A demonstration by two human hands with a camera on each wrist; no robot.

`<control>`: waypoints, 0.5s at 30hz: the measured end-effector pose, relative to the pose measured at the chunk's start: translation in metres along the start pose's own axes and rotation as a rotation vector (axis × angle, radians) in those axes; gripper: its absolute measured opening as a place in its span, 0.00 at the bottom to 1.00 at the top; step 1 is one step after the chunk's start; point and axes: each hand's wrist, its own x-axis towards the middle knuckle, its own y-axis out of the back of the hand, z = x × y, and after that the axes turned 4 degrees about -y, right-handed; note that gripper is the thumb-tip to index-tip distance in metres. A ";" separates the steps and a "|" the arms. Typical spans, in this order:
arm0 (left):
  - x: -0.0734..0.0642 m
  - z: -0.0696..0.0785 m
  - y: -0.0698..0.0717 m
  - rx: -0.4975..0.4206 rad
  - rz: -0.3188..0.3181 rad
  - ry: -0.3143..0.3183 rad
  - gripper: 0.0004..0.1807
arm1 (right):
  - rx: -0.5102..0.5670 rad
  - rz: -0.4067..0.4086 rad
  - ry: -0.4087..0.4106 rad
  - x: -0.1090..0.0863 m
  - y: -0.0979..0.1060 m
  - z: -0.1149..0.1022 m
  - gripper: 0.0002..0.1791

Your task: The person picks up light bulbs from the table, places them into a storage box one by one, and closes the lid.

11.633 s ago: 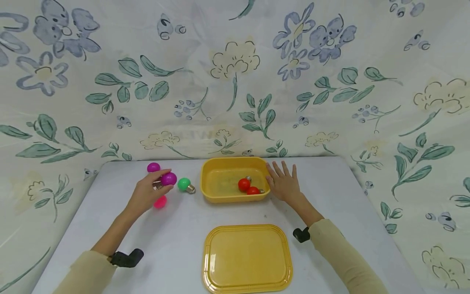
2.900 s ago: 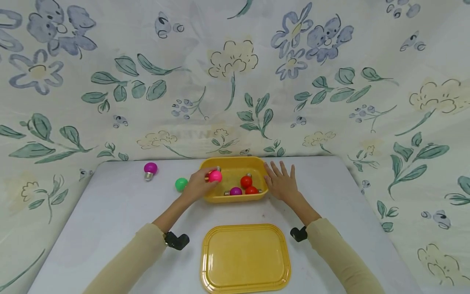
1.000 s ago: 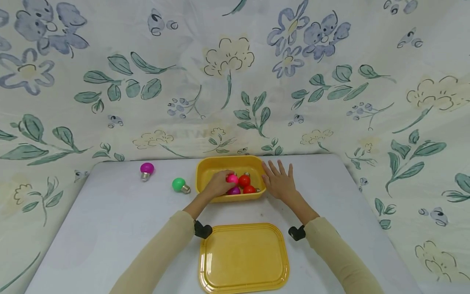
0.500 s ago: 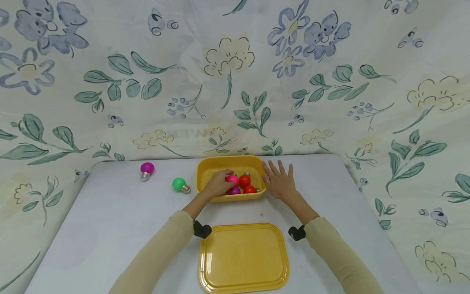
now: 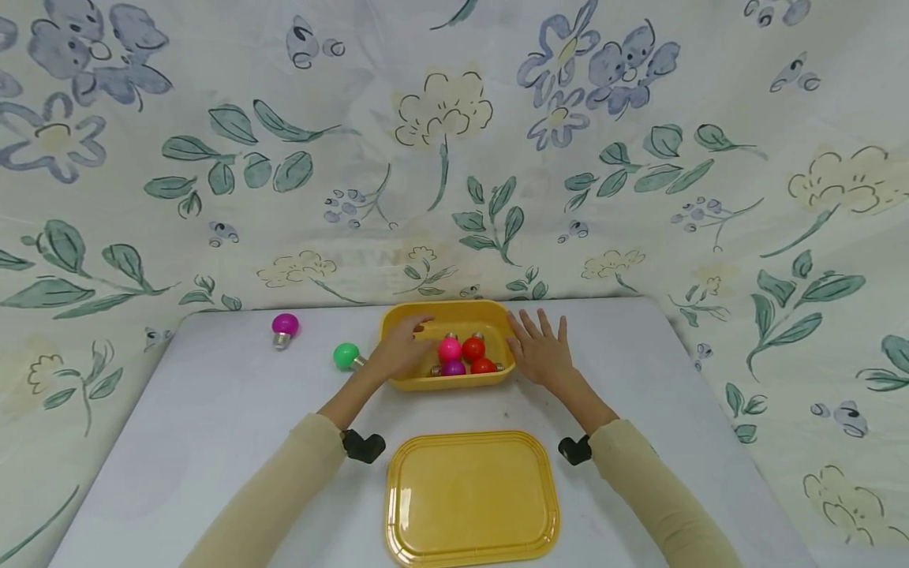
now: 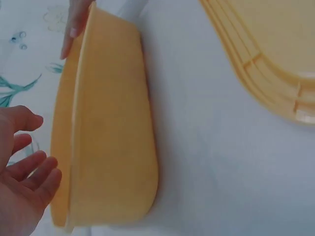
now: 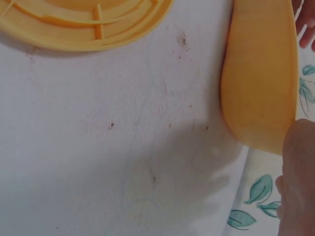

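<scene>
My left hand (image 5: 401,351) hovers over the left end of a yellow plastic container (image 5: 426,384), its fingers spread and holding nothing. Inside the container, a pink bulb (image 5: 450,349) lies beside two red bulbs (image 5: 473,349) and a purple bulb (image 5: 453,368). With straight, spread fingers, my right hand (image 5: 543,351) rests against the container's right end. To the left on the table are a green bulb (image 5: 346,356) with a metal screw base and a magenta bulb (image 5: 285,324). In the left wrist view, the container wall (image 6: 113,123) hides the bulbs.
A yellow lid (image 5: 472,497) lies flat on the white table (image 5: 213,442), in front of the container. Behind the table's far edge hangs a floral cloth (image 5: 369,158).
My left hand has let go of the pink bulb inside the container and drawn back to the left. Earlier, it moved purple and pink bulbs in from the table. My right hand stays put.
</scene>
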 end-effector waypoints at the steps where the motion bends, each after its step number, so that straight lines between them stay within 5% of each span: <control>1: -0.002 -0.001 0.005 0.018 0.015 -0.019 0.27 | -0.004 0.002 0.001 0.000 0.000 0.000 0.33; 7: -0.014 -0.018 0.032 0.060 0.130 -0.098 0.25 | -0.024 0.001 0.003 -0.001 0.002 0.000 0.33; 15: -0.034 -0.050 0.061 0.093 0.149 -0.021 0.24 | -0.008 0.008 0.012 -0.004 0.004 -0.002 0.33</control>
